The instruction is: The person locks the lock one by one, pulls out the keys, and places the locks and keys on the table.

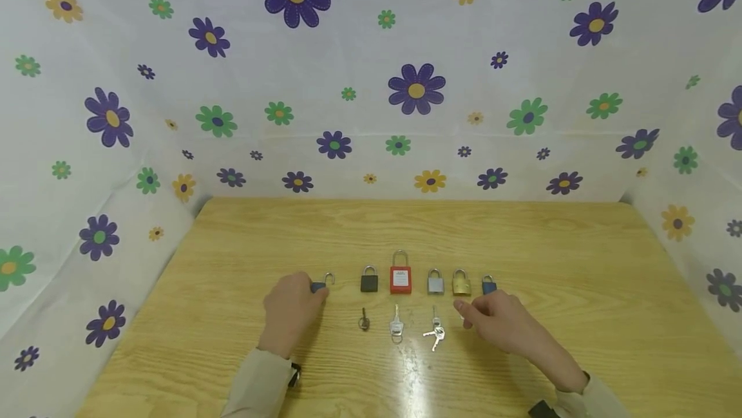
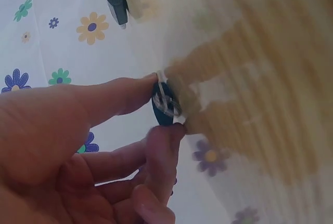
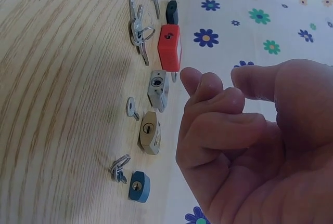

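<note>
On the left of the table my left hand [image 1: 294,312] pinches a small blue padlock [image 1: 317,286] between thumb and fingers. Its shackle [image 1: 330,277] stands unlocked, one end free. In the left wrist view the same blue padlock [image 2: 163,110] is seen edge-on at the fingertips. My right hand [image 1: 503,323] hovers over the table with fingers loosely bent and thumb apart, holding nothing. Near it are a brass padlock [image 1: 461,286] and a second blue padlock [image 1: 489,287], partly hidden by that hand in the head view. A small key [image 3: 132,108] lies before the padlocks.
Between the hands stand a black padlock [image 1: 369,283], a red padlock [image 1: 400,286] and a silver padlock [image 1: 435,285]. Before them lie a dark key [image 1: 364,320], a silver key [image 1: 397,326] and a ringed bunch [image 1: 436,334]. More keys [image 3: 119,168] lie by the right-hand blue padlock.
</note>
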`<state>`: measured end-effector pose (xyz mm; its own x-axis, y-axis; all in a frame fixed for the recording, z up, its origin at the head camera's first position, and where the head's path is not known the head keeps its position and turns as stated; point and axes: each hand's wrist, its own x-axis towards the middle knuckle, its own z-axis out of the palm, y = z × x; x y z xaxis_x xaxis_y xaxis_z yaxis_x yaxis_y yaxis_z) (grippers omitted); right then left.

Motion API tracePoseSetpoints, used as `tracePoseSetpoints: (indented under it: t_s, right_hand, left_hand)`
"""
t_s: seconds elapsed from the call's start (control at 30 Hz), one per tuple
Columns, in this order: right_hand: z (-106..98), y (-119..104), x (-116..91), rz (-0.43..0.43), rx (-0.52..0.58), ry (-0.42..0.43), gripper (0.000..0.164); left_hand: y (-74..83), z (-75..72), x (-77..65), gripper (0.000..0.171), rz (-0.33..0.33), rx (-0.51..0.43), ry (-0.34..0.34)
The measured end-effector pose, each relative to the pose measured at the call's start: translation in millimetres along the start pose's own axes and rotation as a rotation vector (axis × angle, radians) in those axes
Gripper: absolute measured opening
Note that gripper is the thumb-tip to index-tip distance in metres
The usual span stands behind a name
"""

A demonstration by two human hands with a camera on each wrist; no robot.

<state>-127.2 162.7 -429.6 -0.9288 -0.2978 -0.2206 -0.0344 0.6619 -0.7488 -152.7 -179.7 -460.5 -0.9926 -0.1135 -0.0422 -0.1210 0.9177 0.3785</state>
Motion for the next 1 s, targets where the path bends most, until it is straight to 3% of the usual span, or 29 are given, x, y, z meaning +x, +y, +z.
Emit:
tracePoseSetpoints:
  t_s: [0.37, 0.77, 0.93, 1.0]
  right_hand:
    - [2.7, 2.7, 0.6, -0.007, -0.028, -0.008, 0.045]
    - [2.4, 3.4, -0.1, -0.038, -0.026, -0.033, 0.044]
    - [3.0, 3.2, -0.2, -0.067, -0.020, -0.035, 0.041]
    - [3.0, 3.0, 0.2, -0.084, -0.025, -0.028, 0.041]
  left_hand:
    - [1.3, -1.7, 1.6, 0.053, -0.023, -0.079, -0.041]
    - [2.7, -6.5, 0.0, 0.056, 0.062, -0.146, -0.048]
    - [-3.3, -2.0, 3.0, 0.055, 0.009, -0.160, -0.043]
    - [-6.2, -0.3, 3.9, 0.045, -0.017, -0.182, -0.038]
